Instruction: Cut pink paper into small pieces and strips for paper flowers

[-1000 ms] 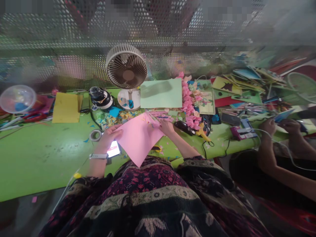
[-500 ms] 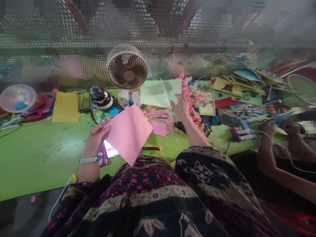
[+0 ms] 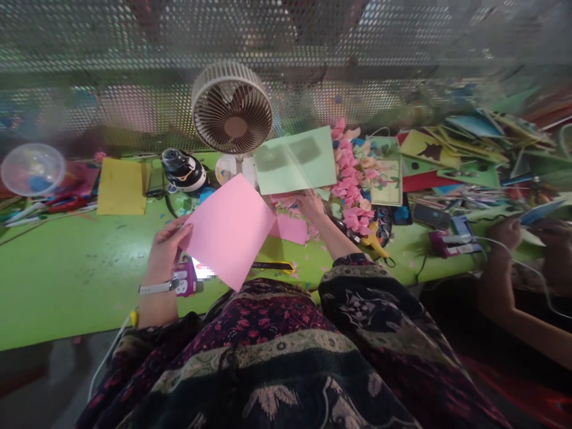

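My left hand (image 3: 164,250) pinches the left corner of a pink paper sheet (image 3: 227,229) and holds it up, tilted, above the green table (image 3: 71,262). A lit phone (image 3: 192,277) lies under that sheet. My right hand (image 3: 310,204) reaches forward to the paper scraps just below a pale green sheet (image 3: 297,159); its fingers are bent among pink pieces, and I cannot make out whether they grip anything. A smaller pink piece (image 3: 289,229) lies between the two hands.
A small desk fan (image 3: 232,116) stands at the back. Pink paper flowers (image 3: 351,179) and a framed card (image 3: 384,173) lie right of the green sheet. A yellow sheet (image 3: 121,186) and plastic bowl (image 3: 32,168) sit left. Another person's hands (image 3: 509,232) work at the right.
My right hand came back from the pale green sheet's right edge down to the scraps below it. The pink sheet rose slightly in my left hand.
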`<state>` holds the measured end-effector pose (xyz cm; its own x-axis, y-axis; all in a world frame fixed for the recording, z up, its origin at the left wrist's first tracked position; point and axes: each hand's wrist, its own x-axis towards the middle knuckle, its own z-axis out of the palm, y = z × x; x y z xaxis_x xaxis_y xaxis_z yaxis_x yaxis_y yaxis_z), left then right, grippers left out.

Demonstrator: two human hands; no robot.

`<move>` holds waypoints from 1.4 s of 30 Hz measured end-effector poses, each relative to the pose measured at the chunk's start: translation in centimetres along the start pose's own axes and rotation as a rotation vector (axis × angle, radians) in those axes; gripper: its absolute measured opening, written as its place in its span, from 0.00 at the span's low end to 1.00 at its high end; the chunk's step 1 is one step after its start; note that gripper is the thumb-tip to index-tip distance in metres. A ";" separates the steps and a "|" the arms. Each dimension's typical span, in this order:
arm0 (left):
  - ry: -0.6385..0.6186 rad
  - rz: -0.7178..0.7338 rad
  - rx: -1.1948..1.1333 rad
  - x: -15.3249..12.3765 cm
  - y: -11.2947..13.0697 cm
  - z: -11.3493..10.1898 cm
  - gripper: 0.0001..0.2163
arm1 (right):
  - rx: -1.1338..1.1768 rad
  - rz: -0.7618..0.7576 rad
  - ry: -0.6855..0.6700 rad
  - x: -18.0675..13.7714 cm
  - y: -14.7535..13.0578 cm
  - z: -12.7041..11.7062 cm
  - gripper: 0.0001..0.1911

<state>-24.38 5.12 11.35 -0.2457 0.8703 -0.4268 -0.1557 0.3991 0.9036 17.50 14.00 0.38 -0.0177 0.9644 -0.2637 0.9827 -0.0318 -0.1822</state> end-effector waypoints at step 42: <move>-0.109 0.403 0.097 0.5 -2.9 2.9 0.20 | 0.151 -0.398 0.560 -9.5 -5.3 3.7 0.37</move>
<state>-21.28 5.20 8.61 -0.1652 0.9856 -0.0370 0.0244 0.0416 0.9988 11.81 4.09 0.35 -0.2335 0.8991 0.3702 0.8841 0.3548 -0.3042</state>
